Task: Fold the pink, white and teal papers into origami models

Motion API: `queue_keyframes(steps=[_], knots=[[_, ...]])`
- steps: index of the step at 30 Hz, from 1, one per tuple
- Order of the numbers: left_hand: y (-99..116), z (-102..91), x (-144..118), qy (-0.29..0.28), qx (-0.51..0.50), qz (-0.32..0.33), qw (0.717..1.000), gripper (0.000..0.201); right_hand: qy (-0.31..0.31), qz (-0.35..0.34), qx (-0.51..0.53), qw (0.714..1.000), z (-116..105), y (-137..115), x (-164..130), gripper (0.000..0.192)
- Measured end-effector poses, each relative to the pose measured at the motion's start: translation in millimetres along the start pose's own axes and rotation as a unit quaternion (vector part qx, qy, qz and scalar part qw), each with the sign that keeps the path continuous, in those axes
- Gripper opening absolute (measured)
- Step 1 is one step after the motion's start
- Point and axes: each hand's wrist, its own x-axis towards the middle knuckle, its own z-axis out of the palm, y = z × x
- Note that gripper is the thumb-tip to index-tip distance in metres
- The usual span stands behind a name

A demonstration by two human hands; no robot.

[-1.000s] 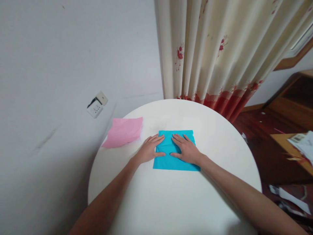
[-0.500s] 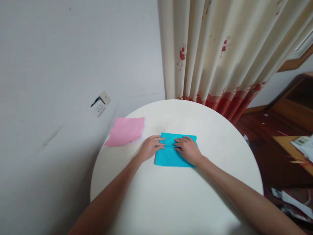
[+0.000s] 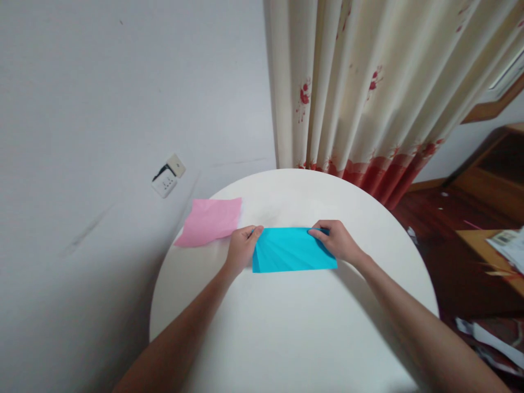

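A bright blue sheet [image 3: 292,251], paper or thin cloth, is held by its two far corners above the round white table [image 3: 282,327]. My left hand [image 3: 241,245] is closed on its far left corner, thumb on top. On the far right corner my right hand [image 3: 335,240] is pinched shut, with the thumb over the sheet and the fingers behind. Slanting creases run across the sheet's left part. A pink sheet [image 3: 210,219] lies flat on the table, beyond and to the left of my left hand.
A pale wall with a socket plate [image 3: 165,183] stands at the left. Cream curtains with red flowers [image 3: 352,82] hang behind the table. To the right, a low wooden surface [image 3: 475,245] bears papers, and white scraps [image 3: 497,341] lie near the floor.
My hands have gone from resting flat on the blue sheet to gripping its far corners, spread farther apart. The sheet now looks wider and shorter. The pink sheet has stayed put.
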Motion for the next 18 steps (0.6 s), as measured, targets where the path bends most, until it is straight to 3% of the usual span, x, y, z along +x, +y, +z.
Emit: queue_keyframes(steps=[4, 6, 8, 10, 12, 18], knots=[[-20, 5.7, 6, -0.099, 0.008, -0.02, 0.995, 0.037, -0.007, 0.048, -0.002, 0.999, 8, 21, 7, 0.032], [-28, 7.4, 9, -0.1, 0.067, -0.002, 0.993, 0.035, -0.011, 0.048, -0.042, 0.998, 13, 29, 9, 0.03], [-29, 8.7, 9, -0.062, 0.156, 0.059, 0.984, 0.036, -0.023, 0.047, -0.086, 0.995, 19, 34, 9, 0.03], [-24, 11.9, 6, -0.034, 0.239, 0.136, 0.961, 0.033, -0.037, 0.049, -0.131, 0.989, 25, 35, 8, 0.031], [-16, 18.4, -2, -0.048, 0.298, 0.181, 0.936, 0.035, -0.044, 0.049, -0.171, 0.983, 30, 33, 7, 0.031], [-14, 43.3, -32, -0.221, 0.435, 0.213, 0.847, 0.053, -0.051, 0.06, -0.235, 0.969, 33, 29, 5, 0.028]])
